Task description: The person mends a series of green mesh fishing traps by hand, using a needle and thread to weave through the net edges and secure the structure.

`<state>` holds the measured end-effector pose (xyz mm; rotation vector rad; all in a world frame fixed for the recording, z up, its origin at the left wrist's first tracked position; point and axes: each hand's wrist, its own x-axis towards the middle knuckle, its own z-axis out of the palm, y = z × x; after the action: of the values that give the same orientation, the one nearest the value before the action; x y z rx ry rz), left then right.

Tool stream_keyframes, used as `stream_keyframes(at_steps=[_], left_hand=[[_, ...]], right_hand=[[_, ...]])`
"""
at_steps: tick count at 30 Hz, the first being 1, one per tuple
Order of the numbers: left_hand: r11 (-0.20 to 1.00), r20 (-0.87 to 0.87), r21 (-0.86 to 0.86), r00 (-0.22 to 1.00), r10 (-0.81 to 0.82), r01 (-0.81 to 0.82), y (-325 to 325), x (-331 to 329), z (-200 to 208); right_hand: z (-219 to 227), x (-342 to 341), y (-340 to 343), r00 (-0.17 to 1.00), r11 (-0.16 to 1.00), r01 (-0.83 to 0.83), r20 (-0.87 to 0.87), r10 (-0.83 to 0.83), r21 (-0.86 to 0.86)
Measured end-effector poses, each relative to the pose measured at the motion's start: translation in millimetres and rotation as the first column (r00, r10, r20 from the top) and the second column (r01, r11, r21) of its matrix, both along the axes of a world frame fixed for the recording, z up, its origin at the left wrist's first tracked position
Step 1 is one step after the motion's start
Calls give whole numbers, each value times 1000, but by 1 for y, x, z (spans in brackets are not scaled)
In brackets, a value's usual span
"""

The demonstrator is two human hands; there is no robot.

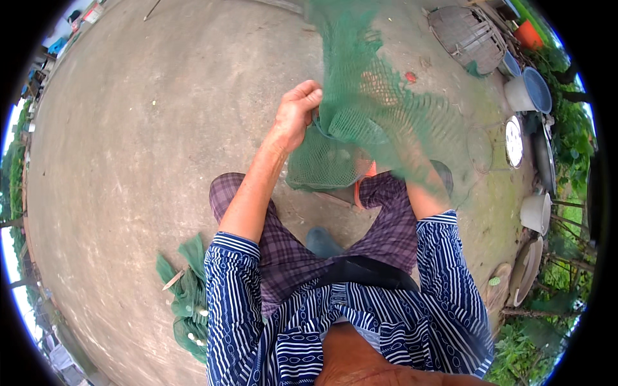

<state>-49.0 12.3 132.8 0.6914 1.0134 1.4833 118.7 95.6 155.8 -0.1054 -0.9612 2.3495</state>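
A long green mesh net hangs in front of me, running from the far edge down toward my knees. My left hand is closed on its left edge, fingers pinching the mesh. My right hand is behind the netting and shows only through it; its fingers are veiled and smeared by motion. Below my hands, a rounded netted part with a dark rim hangs between my knees. Beside it an orange-red piece shows, its kind unclear.
Another heap of green net with small white pieces lies left of my seat. On the right stand a blue-lined bucket, a whitish bucket, a large woven basket and a wire frame. Concrete ground spreads leftward.
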Motion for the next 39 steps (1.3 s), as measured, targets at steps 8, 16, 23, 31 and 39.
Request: stream_keyframes(at_steps=[8,16,23,31,39], left_hand=[[979,-609,154,793,-10,131,10,35,5],[991,-362,-126,932,-1,-48,-4,12,10],[953,-39,-275,989,-143,127,-12,1,23],[963,-230,-265,966,-114,51,-2,7,-3],[980,-288,-85,946,149,-180,9,29,-26]], right_hand=[[-45,2,13,929,945,-55,363,-70,323],[-49,3,25,793,707,-442,608,22,552],[-40,-2,23,820,657,-521,533,208,545],[-42,1,22,841,701,-404,540,31,588],[-72,0,23,855,975,49,496,-153,215]])
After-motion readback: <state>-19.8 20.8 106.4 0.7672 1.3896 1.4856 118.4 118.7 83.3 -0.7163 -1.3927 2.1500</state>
